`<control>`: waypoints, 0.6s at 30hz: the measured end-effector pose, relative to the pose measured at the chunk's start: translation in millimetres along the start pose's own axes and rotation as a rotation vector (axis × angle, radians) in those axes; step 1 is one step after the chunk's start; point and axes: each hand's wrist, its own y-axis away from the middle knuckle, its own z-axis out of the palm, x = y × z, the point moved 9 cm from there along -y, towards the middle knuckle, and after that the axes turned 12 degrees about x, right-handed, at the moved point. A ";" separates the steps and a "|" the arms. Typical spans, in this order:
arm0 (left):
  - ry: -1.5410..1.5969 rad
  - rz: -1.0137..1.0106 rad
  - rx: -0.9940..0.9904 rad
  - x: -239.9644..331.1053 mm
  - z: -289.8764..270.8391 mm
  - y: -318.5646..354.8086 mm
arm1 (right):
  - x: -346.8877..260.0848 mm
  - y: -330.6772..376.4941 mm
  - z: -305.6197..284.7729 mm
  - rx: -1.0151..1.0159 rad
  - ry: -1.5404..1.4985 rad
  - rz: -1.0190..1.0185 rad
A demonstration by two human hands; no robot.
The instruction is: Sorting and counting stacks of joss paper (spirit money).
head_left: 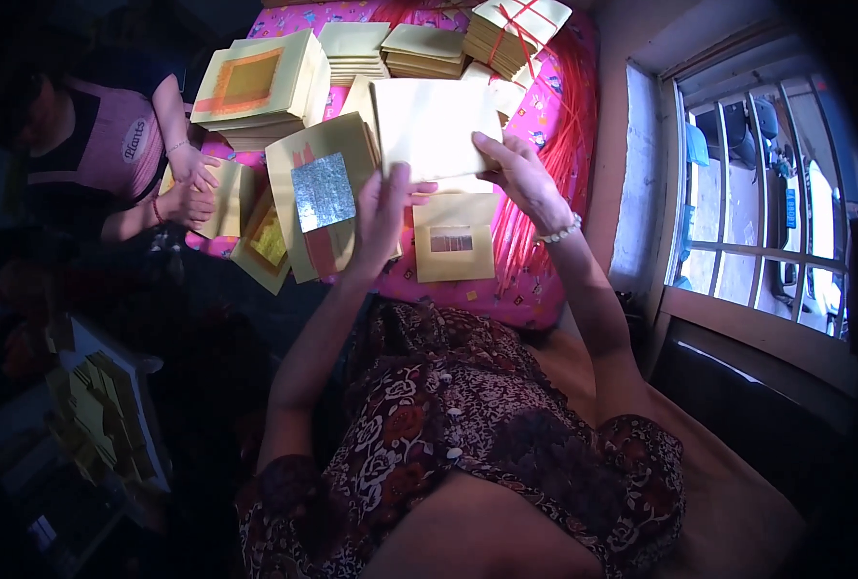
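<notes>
A pale sheaf of paper (436, 125), bright in the light, is held up over the pink table between my two hands. My right hand (523, 176), with a beaded bracelet at the wrist, grips its right edge, thumb on top and fingers underneath. At the lower left corner my left hand (386, 217) closes on the sheaf, partly in shadow. Just below lies a smaller yellow paper square (455, 262) with a silvery patch. To the left, a large yellow sheet with a silver foil square (323, 191) rests beside my left hand.
Yellow paper stacks (299, 92) stand along the far side, one bundle (517, 39) tied with red string. Long red strands (569, 125) hang down the table's right side. At left, a co-worker's hands (194, 188) rest over yellow paper. A barred window (757, 193) is on the right.
</notes>
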 end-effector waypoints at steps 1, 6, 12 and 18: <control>-0.052 0.016 -0.087 -2.9 17.9 11.5 | 10.0 -2.1 -26.1 0.005 -0.042 0.001; -0.240 -0.325 -0.128 -150.6 -9.5 83.2 | 56.4 4.7 -132.2 0.256 -0.286 0.048; -0.528 -0.667 0.157 -280.1 -97.4 115.2 | 123.9 5.7 -186.1 0.362 -0.376 0.177; -0.031 -1.102 0.117 -287.9 -63.1 117.7 | 144.8 4.9 -185.0 0.402 -0.339 0.250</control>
